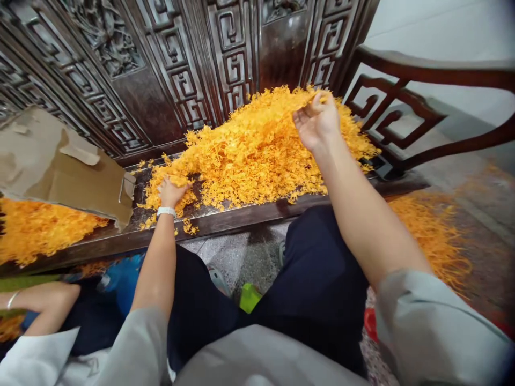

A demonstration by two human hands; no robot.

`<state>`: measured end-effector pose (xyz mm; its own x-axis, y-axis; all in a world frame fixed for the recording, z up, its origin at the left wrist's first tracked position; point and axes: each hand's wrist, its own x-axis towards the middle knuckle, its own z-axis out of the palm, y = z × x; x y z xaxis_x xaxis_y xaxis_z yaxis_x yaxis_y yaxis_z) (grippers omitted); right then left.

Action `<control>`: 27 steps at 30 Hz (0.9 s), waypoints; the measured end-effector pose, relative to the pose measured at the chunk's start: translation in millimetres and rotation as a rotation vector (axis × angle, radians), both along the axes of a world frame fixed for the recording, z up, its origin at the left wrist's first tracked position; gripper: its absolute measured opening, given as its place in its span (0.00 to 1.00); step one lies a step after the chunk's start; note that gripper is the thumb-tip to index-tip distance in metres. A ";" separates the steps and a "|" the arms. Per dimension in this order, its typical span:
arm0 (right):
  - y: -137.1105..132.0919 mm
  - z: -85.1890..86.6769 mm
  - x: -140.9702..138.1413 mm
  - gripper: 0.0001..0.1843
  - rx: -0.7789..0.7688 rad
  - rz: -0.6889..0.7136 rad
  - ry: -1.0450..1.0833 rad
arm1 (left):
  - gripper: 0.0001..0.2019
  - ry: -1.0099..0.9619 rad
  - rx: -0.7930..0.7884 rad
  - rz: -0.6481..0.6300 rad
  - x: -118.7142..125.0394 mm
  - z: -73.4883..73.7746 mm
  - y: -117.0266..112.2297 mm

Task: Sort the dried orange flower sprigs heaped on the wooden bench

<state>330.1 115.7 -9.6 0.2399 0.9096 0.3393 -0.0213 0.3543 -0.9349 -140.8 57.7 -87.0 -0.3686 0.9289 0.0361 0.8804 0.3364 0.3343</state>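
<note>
A large heap of small orange plastic pieces with thin curled prongs (257,155) lies on a dark wooden bench (225,217). My left hand (172,191), with a pale band at the wrist, rests on a smaller clump of these pieces at the heap's left end. Its thumb points out to the right, and its fingertips are partly sunk among the pieces. Over the upper right of the heap is my right hand (319,120), palm turned inward, fingers loosely curved and apart. Orange pieces show behind its fingers; whether it holds any is unclear.
A cardboard box (92,177) stands at left, with more orange pieces (44,228) beside it. Carved panels (169,53) rise behind; a wooden armrest (434,107) bounds the right. Another person's arm (44,300) is at lower left. More orange material (430,236) lies at right.
</note>
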 end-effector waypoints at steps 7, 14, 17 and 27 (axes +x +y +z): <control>-67.6 26.2 -63.8 0.22 -0.127 0.374 -0.005 | 0.53 0.147 0.561 -0.201 89.2 36.3 -33.6; -112.8 33.2 -94.3 0.13 -0.193 0.752 0.070 | 0.25 0.051 0.525 -0.711 141.8 29.0 -13.7; -116.1 29.3 -90.9 0.11 -0.230 0.694 0.167 | 0.20 -0.012 0.514 -0.628 131.9 19.9 0.9; -111.6 6.1 -79.5 0.18 -0.203 0.596 -0.268 | 0.26 0.013 0.570 -0.325 65.7 32.6 19.5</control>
